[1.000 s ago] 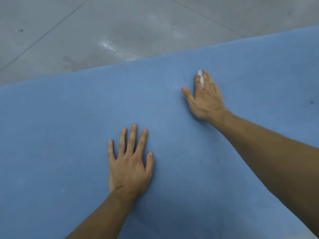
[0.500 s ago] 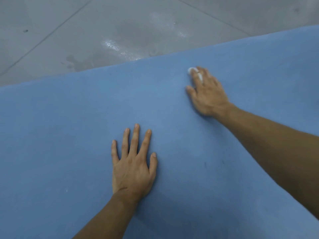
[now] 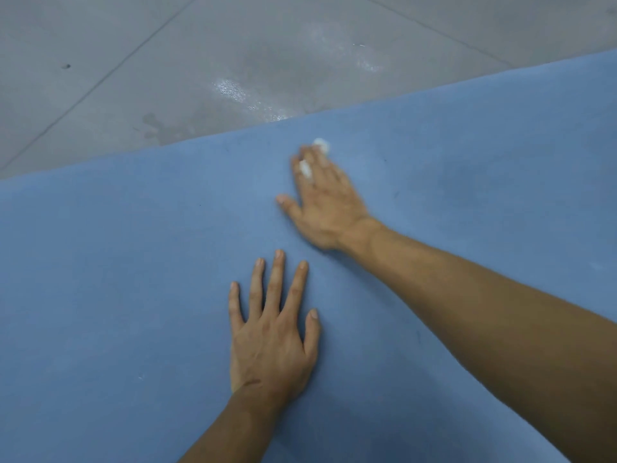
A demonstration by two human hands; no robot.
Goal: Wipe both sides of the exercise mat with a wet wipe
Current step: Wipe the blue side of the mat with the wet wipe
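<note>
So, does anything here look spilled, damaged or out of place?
Little stands out: a shiny, wet-looking patch on the grey concrete floor just beyond the blue foam exercise mat, and a few dark specks on the mat.

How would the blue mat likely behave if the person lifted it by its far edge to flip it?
Probably floppy: the mat looks thin and hugs the floor. Likely light for its size. It may slide when rubbed, since the left hand presses it flat.

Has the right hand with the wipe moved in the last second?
Yes. The right hand, pressing the wipe on the mat, has slid left, nearer the dark floor stain and the left hand.
</note>
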